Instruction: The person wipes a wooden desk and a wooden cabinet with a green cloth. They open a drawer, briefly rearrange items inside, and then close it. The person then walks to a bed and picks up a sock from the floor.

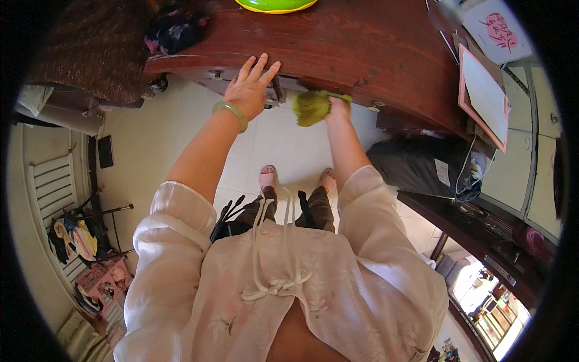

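A dark red wooden desk [325,40] spans the top of the view, its front edge towards me. My left hand [252,86], with a pale green bangle [230,115] at the wrist, reaches to that edge; its fingers are spread over the desk and it holds nothing. Below it a drawer front with a metal handle [216,73] shows under the desktop. An olive-green cloth [312,107], somewhat blurred, hangs from my right hand [339,108] at the front edge. The hand is partly hidden by the cloth.
At the desk's right end stands a pink-framed mirror or panel [486,97]. A dark cloth bundle [174,29] lies on the left end, and a green round object [276,5] at the back. Below right are a black bag [407,158] and a cable [466,167].
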Action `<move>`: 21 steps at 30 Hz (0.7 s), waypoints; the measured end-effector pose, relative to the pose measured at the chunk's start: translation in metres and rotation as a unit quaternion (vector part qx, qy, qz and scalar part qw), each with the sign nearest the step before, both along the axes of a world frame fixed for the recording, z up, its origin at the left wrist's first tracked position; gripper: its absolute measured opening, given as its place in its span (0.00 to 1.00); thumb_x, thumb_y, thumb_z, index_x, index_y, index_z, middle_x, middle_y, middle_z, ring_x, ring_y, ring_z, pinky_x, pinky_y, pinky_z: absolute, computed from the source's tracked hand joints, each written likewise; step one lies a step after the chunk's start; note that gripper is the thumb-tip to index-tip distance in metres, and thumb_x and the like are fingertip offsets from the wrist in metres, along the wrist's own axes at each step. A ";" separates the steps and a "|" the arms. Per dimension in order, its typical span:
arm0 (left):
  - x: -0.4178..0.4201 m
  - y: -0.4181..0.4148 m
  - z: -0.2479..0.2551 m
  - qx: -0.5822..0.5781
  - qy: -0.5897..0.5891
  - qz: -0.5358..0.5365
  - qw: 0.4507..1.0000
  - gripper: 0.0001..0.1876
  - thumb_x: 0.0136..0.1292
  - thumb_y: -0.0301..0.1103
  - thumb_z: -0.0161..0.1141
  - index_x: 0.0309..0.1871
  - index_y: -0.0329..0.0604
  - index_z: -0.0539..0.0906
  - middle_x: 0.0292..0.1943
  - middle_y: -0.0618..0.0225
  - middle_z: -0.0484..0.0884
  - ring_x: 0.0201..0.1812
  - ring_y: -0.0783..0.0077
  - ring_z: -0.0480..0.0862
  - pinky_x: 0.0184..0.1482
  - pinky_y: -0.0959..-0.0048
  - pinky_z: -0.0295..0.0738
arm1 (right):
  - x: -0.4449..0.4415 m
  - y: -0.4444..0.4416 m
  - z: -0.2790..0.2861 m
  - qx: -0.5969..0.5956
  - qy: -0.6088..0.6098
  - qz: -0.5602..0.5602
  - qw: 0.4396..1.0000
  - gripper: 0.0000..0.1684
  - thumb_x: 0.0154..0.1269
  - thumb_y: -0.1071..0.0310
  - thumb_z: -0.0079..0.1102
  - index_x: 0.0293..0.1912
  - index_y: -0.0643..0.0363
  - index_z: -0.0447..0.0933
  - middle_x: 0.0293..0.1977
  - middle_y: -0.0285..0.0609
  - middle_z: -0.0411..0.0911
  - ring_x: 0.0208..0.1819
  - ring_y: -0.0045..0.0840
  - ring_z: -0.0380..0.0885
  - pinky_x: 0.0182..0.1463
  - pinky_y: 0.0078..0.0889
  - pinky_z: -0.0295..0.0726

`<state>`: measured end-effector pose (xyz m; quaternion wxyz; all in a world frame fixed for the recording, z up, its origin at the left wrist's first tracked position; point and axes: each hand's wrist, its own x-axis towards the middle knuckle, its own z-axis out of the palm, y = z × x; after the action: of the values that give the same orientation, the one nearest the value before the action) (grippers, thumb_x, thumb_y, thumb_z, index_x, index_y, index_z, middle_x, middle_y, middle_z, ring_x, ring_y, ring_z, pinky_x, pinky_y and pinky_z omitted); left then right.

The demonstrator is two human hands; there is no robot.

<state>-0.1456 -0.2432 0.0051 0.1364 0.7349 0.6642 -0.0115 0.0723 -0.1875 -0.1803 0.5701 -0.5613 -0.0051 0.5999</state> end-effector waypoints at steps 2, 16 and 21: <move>0.000 0.003 0.002 -0.005 -0.015 -0.005 1.000 0.44 0.57 0.24 0.62 0.73 0.69 0.54 0.76 0.73 0.42 0.75 0.61 0.46 0.68 0.52 0.61 | 0.031 0.000 0.012 -0.012 -0.021 -0.029 0.999 0.24 0.52 0.87 0.53 0.52 0.65 0.71 0.47 0.48 0.75 0.43 0.40 0.78 0.45 0.47 0.81; -0.012 -0.066 -0.020 0.045 -0.157 -0.026 0.986 0.36 0.55 0.26 0.62 0.69 0.48 0.64 0.74 0.60 0.51 0.73 0.56 0.53 0.67 0.61 0.63 | -0.013 0.010 0.025 -0.054 -0.215 0.042 0.974 0.24 0.61 0.81 0.47 0.58 0.64 0.65 0.51 0.46 0.72 0.49 0.38 0.75 0.50 0.45 0.78; -0.040 -0.102 -0.043 -0.047 -0.200 0.032 0.978 0.30 0.59 0.30 0.59 0.67 0.46 0.66 0.70 0.58 0.59 0.70 0.56 0.60 0.67 0.63 0.63 | -0.089 0.014 0.012 -0.010 -0.042 0.063 0.997 0.23 0.65 0.78 0.41 0.61 0.61 0.62 0.54 0.47 0.72 0.52 0.41 0.74 0.53 0.49 0.78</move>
<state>-0.1859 -0.3451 -0.0377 0.3015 0.6934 0.6454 0.1087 -0.0171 -0.1733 -0.1680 0.5249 -0.5903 -0.0581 0.6104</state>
